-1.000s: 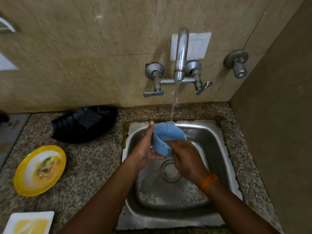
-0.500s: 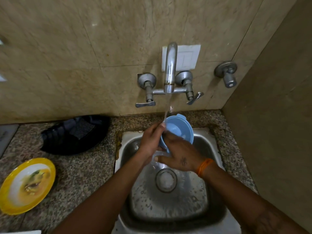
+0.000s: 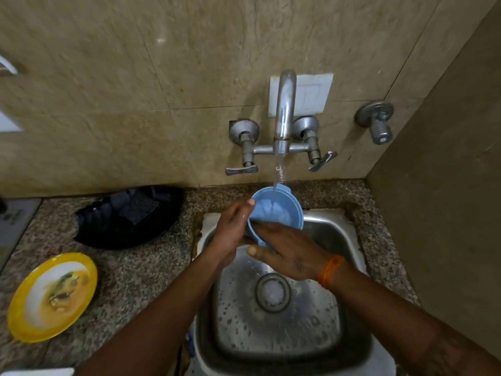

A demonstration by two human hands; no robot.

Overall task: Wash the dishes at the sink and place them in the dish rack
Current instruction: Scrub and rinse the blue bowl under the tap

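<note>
A small blue cup [image 3: 279, 210] is held over the back of the steel sink [image 3: 349, 335], tilted with its mouth up toward the tap. Water runs from the chrome faucet [image 3: 283, 115] straight into it. My left hand [image 3: 233, 229] grips the cup's left side, thumb at the rim. My right hand [image 3: 290, 253], with an orange thread at the wrist, is wrapped across the cup's near outer wall. The cup's base is hidden behind my hands. No dish rack is in view.
On the speckled granite counter to the left lie a dirty yellow plate [image 3: 51, 297], a black bowl with a scrub pad [image 3: 130, 215], and the corner of a white plate [image 3: 38, 371]. A second wall tap [image 3: 376, 123] is at the right, beside a side wall.
The cup rose from low in the sink up under the faucet stream and turned its mouth up. Between half a second ago and now, both hands kept the same grip.
</note>
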